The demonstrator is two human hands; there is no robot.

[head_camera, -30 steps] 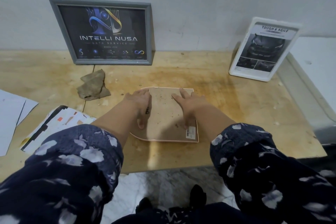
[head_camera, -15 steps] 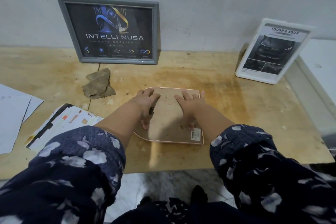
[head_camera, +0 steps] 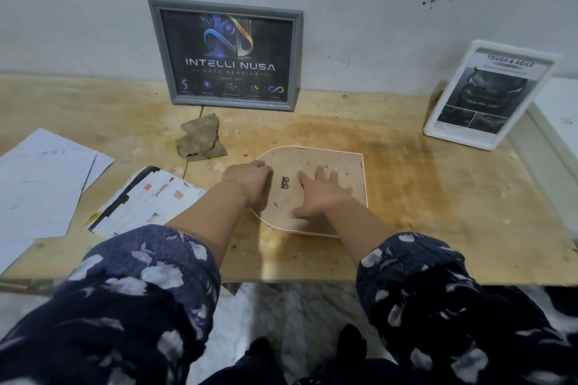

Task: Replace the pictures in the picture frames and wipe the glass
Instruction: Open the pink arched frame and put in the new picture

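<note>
1. A pink frame (head_camera: 316, 166) lies face down at mid-worktop (head_camera: 438, 197), brown backing up; a small dark hanger (head_camera: 285, 182) sits on the backing.
2. Left hand (head_camera: 250, 184) rests curled at the frame's left edge, whether it grips I cannot tell; right hand (head_camera: 319, 194) lies open and flat on the backing.
3. A grey frame (head_camera: 228, 55) leans on the wall, reading "INTELLI NUSA" and "DATA SERVICE"; smaller writing is illegible.
4. A white frame (head_camera: 488, 94) at the right reads "TOUGH & AGILE".
5. A cloth (head_camera: 200, 139) lies below the grey frame; papers (head_camera: 40, 184) and prints (head_camera: 150, 200) lie left.
</note>
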